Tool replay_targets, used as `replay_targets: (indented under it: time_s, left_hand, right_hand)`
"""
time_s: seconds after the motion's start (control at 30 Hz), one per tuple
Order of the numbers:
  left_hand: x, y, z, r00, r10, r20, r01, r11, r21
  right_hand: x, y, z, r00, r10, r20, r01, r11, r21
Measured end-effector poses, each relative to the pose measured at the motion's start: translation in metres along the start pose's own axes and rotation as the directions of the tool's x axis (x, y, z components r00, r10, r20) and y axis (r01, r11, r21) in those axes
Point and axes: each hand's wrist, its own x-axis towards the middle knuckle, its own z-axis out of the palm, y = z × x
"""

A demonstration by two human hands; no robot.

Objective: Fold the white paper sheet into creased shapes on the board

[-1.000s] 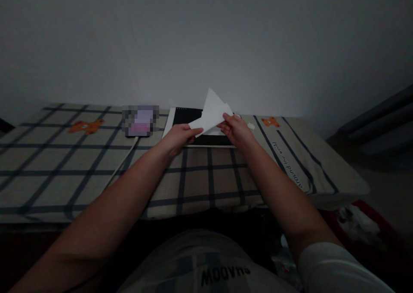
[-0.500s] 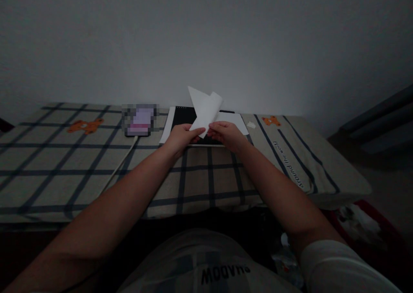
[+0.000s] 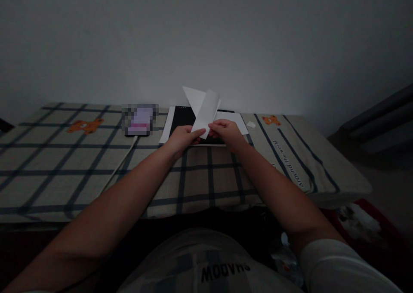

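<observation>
A folded white paper [image 3: 206,108] is held up between my two hands, with a pointed flap at its upper left and a rounded fold at its upper right. My left hand [image 3: 184,138] pinches its lower left edge, thumb on top. At the lower right edge, the fingertips of my right hand [image 3: 226,130] are closed on the paper. Beneath it lies a black pad [image 3: 181,117] with white edges, partly hidden by the paper and hands. A white sheet [image 3: 238,121] shows at the pad's right side.
A phone [image 3: 141,120] with a white cable lies left on the checked tablecloth [image 3: 155,168]. A small white scrap [image 3: 251,124] is right of the pad. The wall rises behind the table. Below at the right are a red bin [image 3: 387,228] and a plastic bottle [image 3: 287,258].
The pointed flap has shifted slightly left and the paper has turned a little, its front face now broader. My right hand has moved up slightly; both hands keep their hold.
</observation>
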Motion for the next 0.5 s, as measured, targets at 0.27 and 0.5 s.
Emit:
replay_targets:
  time_s: [0.27,0.5]
  left_hand:
    - [-0.0015,0.0029,-0.0002,0.999,-0.009,0.040,0.008,1.000,0.022]
    - [-0.0024,0.0033,-0.0005,0.999,0.029,-0.027,-0.026,0.996,0.090]
  right_hand:
    - [0.0018,0.0005,-0.0001,0.999,0.009,-0.039,-0.009,1.000,0.015]
    - [0.0012,-0.0006,0.0002,0.998,0.061,0.011,-0.061,0.996,0.072]
